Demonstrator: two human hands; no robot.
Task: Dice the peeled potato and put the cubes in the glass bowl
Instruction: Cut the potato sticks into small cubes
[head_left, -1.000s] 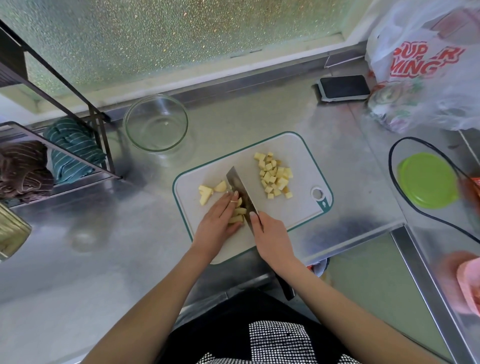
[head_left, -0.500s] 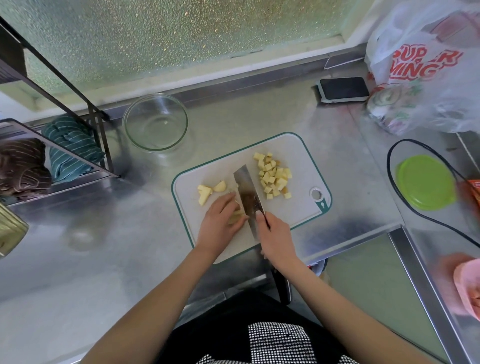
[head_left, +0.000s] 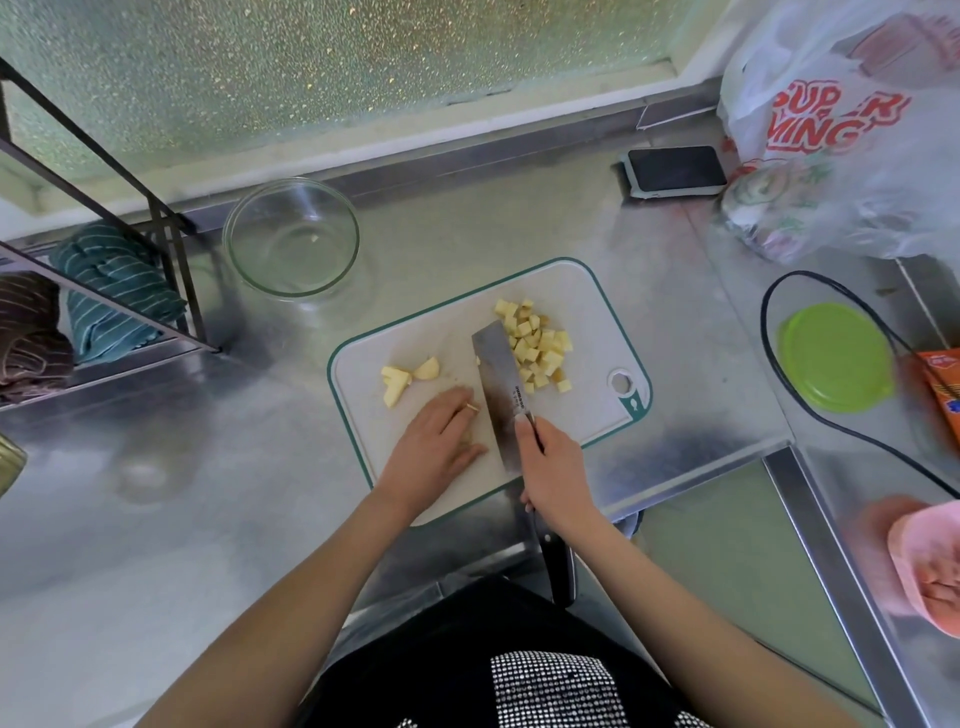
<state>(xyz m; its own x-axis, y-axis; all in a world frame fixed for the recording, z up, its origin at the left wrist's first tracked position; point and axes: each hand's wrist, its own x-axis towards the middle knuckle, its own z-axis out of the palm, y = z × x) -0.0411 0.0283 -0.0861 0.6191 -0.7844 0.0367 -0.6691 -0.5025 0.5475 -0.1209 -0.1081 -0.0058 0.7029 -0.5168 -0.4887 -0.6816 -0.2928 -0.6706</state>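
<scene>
Right hand (head_left: 558, 470) grips cleaver (head_left: 501, 384), blade flat-side up beside diced cubes (head_left: 537, 345) on cutting board (head_left: 582, 296); left hand (head_left: 436, 441) rests on board, fingers relaxed; glass bowl (head_left: 291, 239) apart

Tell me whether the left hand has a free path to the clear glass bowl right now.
Probably yes. The left hand rests on the white cutting board, fingers over a potato piece, and only bare steel counter lies between it and the clear glass bowl. The cleaver sits on its other side.
</scene>
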